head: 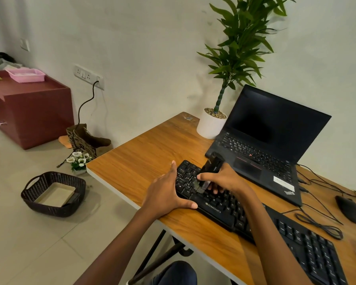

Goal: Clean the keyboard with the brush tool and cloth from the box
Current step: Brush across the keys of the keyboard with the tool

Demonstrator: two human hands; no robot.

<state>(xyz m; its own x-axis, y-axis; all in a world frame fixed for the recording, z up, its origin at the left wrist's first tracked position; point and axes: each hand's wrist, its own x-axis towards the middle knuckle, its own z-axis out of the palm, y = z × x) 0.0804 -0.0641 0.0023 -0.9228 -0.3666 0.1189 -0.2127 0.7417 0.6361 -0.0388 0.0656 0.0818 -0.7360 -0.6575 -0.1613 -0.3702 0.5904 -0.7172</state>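
A long black keyboard point(275, 227) lies diagonally on the wooden desk point(144, 159). My right hand point(224, 179) grips a black brush tool point(211, 167), its grey bristles down on the keys near the keyboard's left end. My left hand point(164, 196) rests on that left end with straight fingers along the edge and the thumb on the front rim. On the floor to the left, a dark woven basket point(53, 194) holds a shallow beige box. No cloth is visible.
An open black laptop point(265, 140) stands behind the keyboard, next to a white potted plant point(212, 124). A black mouse point(350, 209) and loose cables lie at the right. A paper bag point(84, 140) and small flowers sit on the floor by the desk corner.
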